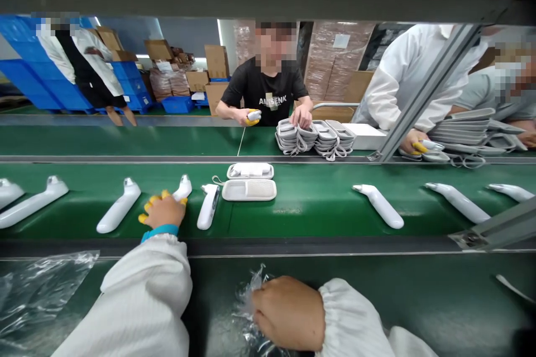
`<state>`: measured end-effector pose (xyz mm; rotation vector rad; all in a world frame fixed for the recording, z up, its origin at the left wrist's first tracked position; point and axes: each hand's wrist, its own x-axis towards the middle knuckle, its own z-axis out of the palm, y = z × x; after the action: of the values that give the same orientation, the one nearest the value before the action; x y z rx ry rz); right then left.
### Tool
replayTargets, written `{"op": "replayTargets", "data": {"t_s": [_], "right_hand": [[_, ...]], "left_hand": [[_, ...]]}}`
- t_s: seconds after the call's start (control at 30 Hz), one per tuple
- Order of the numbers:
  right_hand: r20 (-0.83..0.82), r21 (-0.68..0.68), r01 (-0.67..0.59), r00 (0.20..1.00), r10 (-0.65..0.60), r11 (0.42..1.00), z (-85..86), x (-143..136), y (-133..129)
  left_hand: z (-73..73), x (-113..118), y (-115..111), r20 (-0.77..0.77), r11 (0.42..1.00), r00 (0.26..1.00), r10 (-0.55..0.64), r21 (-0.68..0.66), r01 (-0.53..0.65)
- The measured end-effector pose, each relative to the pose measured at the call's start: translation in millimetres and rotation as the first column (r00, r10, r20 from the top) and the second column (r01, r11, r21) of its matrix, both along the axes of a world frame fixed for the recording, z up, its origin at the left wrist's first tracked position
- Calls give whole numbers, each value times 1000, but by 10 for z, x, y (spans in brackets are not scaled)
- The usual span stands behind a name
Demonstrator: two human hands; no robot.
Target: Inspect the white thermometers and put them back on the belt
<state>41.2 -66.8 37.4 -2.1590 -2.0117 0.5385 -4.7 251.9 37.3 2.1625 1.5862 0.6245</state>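
At far left, we had a clear plastic sheet (46, 290) on the table (419, 295), and 3 white devices (119, 206) on the green belt (293, 217) beyond. Next, our left hand (164, 213) reached onto the belt, yellow-tipped fingers apart, touching a white handpiece (183, 187); we could not tell whether it was pinched. Just right of it lay another device, then an open gray case (249, 190). Nearer us, our right hand (288, 312) was closed on crumpled plastic (249, 307) over the table. Farther right, 3 more devices lay spaced along the belt.
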Motion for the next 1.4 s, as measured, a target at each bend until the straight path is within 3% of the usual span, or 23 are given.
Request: {"op": "replayTargets", "data": {"t_s": [0.07,0.13,0.2,0.27,0.3,0.33,0.43,0.5,0.6,0.73,0.87,1.03,1.23,1.4], "right_hand": [[-52,24,25,998,-24,999,63,55,-22],[-165,93,94,983,-78,991,168,142,-42],[-332,215,232,931,-152,949,287,232,-38],[-528,338,417,826,-197,844,388,297,-1],[-623,371,500,759,-190,782,423,314,27],[-707,382,568,688,-166,729,448,323,55],[-868,319,676,489,-81,664,482,323,110],[-913,263,706,403,-67,657,492,329,106],[-935,207,710,346,-78,673,507,363,62],[-928,190,682,360,-98,706,521,408,29],[-924,181,670,366,-108,720,528,424,34],[-950,141,618,305,-70,773,554,433,9],[-901,184,707,398,-170,682,527,416,29],[-962,107,637,259,-82,764,492,466,38]], "left_hand": [[65,-28,3,59,997,998,6,-79,-2],[114,-5,-165,187,990,981,-43,-125,67],[152,33,-519,351,969,925,-145,-138,204],[189,52,-995,524,914,823,-221,-182,362],[208,49,-1244,617,869,756,-221,-228,440],[227,37,-1480,774,756,623,-110,-342,558],[278,-33,-1997,858,619,514,-17,-394,679],[300,-77,-2150,859,581,513,-3,-416,700],[301,-100,-2192,840,613,537,-82,-382,691],[239,-104,-2173,815,685,560,-151,-322,653],[208,-126,-2188,806,715,569,-162,-302,631],[262,-138,-2208,796,696,596,-110,-367,618],[166,-149,-2163,800,672,560,-214,-296,679],[142,-160,-2111,795,647,563,-225,-310,697]]}}
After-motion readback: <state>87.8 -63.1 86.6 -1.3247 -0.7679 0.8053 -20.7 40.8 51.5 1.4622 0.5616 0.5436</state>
